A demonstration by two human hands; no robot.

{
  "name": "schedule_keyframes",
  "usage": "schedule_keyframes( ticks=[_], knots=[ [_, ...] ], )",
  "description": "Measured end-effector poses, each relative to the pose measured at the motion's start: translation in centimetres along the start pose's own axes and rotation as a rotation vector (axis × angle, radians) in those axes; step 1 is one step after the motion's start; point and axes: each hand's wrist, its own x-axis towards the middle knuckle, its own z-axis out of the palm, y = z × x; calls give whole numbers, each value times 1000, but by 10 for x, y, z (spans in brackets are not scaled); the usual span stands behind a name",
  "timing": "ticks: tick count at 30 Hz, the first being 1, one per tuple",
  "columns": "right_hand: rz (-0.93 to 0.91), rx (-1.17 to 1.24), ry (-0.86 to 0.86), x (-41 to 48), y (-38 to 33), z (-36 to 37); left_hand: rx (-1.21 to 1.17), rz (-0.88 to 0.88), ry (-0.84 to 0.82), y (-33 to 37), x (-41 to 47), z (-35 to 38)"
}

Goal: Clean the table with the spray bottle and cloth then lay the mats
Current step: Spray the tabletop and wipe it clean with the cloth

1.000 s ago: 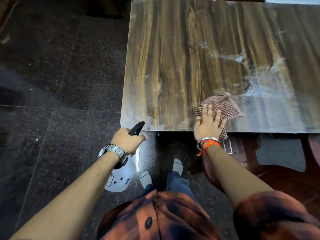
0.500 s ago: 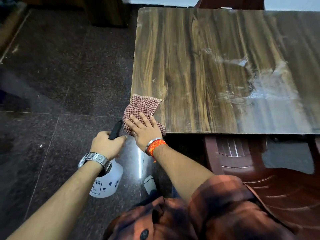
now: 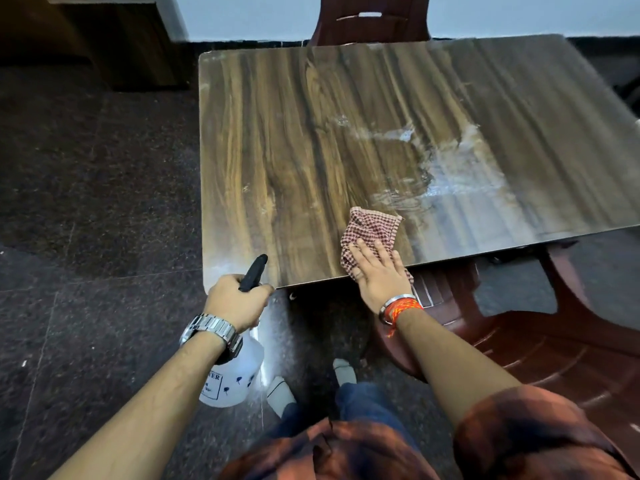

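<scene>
A red-and-white checked cloth [image 3: 370,231] lies on the near edge of the wood-grain table [image 3: 311,140]. My right hand [image 3: 379,271] presses flat on the cloth's near part with straight, spread fingers. My left hand [image 3: 237,299] grips the black handle of a white spray bottle [image 3: 233,379], which hangs below the table's near left corner. Wet, whitish streaks [image 3: 446,161] shine on the table's right half. No mats are in view.
A maroon plastic chair [image 3: 519,341] stands tucked under the table's near right side. Another maroon chair [image 3: 370,19] is at the far side. A dark wooden cabinet [image 3: 114,43] sits at the back left on the dark stone floor.
My right hand has slid the cloth from the table's near left corner rightward along the near edge. The left hand with the bottle rose slightly towards that corner.
</scene>
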Motion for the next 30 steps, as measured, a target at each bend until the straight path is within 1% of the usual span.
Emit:
schedule_keyframes(
  ticks=[7, 10, 13, 14, 15, 18, 22, 24, 27, 30],
  knots=[
    [12, 94, -9, 7, 28, -13, -48, 33, -20, 30, -2, 40],
    [15, 118, 18, 7, 49, -21, -39, 45, -6, 50, -9, 66],
    [-37, 114, 64, 1, 83, -35, -18, 58, 26, 74, -18, 98],
    [-19, 166, 82, -2, 97, -44, -23, 64, 29, 83, -22, 111],
    [36, 248, 108, -4, 112, -55, -38, 70, 32, 93, -26, 125],
    [236, 525, 290, -8, 163, -92, -64, 100, 33, 129, -38, 167],
    [415, 641, 437, -16, 237, -127, -144, 128, 43, 178, -44, 226],
    [450, 685, 464, -22, 266, -136, -100, 135, 57, 197, -47, 250],
    [478, 717, 475, -29, 291, -136, -95, 154, -13, 220, -48, 276],
    [471, 737, 472, -36, 291, -130, -89, 149, -9, 225, -47, 286]
  ],
)
